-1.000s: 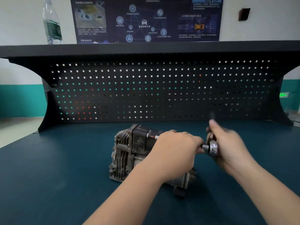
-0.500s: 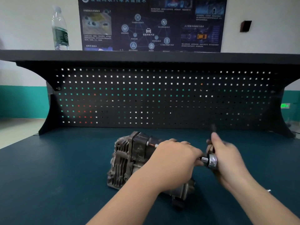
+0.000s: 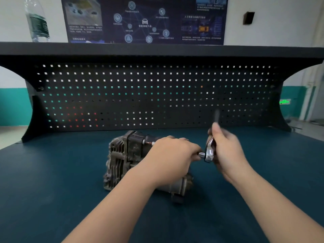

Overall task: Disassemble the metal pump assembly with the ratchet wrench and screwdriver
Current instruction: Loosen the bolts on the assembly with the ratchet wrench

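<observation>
On the dark teal worktop (image 3: pixel 52 181), near its middle and in front of the pegboard, the metal pump assembly (image 3: pixel 122 155) is laid on its side, its finned grey casting turned to the left and a rounder body toward the right, partly hidden under a forearm.

Left hand (image 3: pixel 172 155): laid over the top right part of the pump assembly, its fingers (image 3: pixel 177 140) curled down over the body; what exactly is pinched beneath them cannot be told, as the palm hides it.

Right hand (image 3: pixel 228 151): held just to the right of the left hand, fingers closed round the ratchet wrench (image 3: pixel 208 153). The chrome head of the wrench is seen at the heel of the grip, with a short socket stub pointing left toward the left hand's fingertips. The black handle rises above the thumb and is blurred, so its end is only faintly made out.

Behind: a black perforated pegboard (image 3: pixel 157 95) under a black shelf (image 3: pixel 157 50); a plastic water bottle (image 3: pixel 36 20) is stood on the shelf at left; a dark printed poster (image 3: pixel 145 20) is fixed to the wall above.
</observation>
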`<action>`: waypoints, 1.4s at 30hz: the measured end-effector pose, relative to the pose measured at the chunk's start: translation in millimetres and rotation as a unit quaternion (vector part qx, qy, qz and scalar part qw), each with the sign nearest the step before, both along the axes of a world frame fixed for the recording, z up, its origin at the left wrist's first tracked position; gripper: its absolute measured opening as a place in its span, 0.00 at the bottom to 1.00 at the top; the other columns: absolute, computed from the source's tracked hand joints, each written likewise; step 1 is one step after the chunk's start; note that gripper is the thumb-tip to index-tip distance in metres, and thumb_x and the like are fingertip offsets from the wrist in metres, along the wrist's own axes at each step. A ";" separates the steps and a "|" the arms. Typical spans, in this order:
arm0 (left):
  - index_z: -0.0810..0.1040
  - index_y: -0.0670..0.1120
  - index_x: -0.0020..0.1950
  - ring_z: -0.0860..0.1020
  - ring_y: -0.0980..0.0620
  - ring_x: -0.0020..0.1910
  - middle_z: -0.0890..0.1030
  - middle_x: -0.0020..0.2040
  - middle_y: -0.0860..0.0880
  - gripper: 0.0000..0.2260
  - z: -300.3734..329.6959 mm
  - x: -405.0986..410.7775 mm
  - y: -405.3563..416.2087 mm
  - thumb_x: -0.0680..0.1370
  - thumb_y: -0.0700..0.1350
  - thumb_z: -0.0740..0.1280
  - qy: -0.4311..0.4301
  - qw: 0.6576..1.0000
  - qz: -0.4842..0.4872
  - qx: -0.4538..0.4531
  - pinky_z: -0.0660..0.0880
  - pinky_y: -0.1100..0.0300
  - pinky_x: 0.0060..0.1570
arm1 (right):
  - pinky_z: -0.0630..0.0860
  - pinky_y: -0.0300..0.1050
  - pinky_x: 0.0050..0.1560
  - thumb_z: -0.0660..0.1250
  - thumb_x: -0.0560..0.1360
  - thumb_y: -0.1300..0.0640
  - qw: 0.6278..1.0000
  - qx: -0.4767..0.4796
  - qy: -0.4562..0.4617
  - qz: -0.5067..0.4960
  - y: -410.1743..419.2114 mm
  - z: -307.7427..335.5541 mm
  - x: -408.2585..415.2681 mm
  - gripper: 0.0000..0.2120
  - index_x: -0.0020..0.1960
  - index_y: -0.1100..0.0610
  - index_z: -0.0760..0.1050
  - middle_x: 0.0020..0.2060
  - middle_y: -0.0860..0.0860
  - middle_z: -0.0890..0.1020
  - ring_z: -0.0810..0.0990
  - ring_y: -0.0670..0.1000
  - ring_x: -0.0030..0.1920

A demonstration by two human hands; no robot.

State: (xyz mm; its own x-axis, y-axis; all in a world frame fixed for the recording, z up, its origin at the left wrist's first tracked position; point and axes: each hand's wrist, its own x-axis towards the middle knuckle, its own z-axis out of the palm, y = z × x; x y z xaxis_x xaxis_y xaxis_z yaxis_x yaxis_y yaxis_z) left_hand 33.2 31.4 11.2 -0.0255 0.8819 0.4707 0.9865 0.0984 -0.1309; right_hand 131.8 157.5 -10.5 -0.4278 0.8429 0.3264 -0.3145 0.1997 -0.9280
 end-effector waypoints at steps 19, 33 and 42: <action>0.76 0.54 0.55 0.75 0.47 0.47 0.79 0.50 0.52 0.11 0.9 1.6 0.1 0.80 0.55 0.56 -0.011 1.000 -0.001 0.009 0.61 0.58 0.39 | 0.67 0.35 0.29 0.54 0.79 0.42 0.969 0.228 0.040 -0.091 -6.2 5.2 2.5 0.15 0.38 0.46 0.72 0.25 0.44 0.72 0.68 0.42 0.27; 0.76 0.56 0.57 0.76 0.46 0.48 0.80 0.52 0.52 0.13 4.2 1.6 -1.3 0.81 0.56 0.55 -0.026 1.000 -0.012 0.008 0.61 0.57 0.39 | 0.66 0.34 0.28 0.56 0.81 0.45 0.980 0.184 0.008 -0.081 -3.1 8.1 3.5 0.16 0.39 0.51 0.73 0.23 0.45 0.71 0.67 0.41 0.25; 0.78 0.53 0.51 0.75 0.45 0.45 0.79 0.48 0.51 0.11 -1.5 3.2 1.5 0.81 0.53 0.57 0.018 0.999 0.005 0.032 0.62 0.58 0.39 | 0.58 0.34 0.19 0.58 0.81 0.50 0.963 -0.246 -0.039 0.103 -7.1 -6.5 -9.2 0.15 0.38 0.57 0.68 0.27 0.52 0.66 0.59 0.46 0.17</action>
State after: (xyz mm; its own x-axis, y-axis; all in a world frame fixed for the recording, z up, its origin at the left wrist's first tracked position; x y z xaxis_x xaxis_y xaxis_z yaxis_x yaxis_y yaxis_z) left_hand 36.4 32.9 9.6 -0.0152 0.8499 0.5267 0.9801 0.1169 -0.1603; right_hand 122.5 150.3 -17.0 -0.6089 0.7825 -0.1300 -0.2266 -0.3286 -0.9169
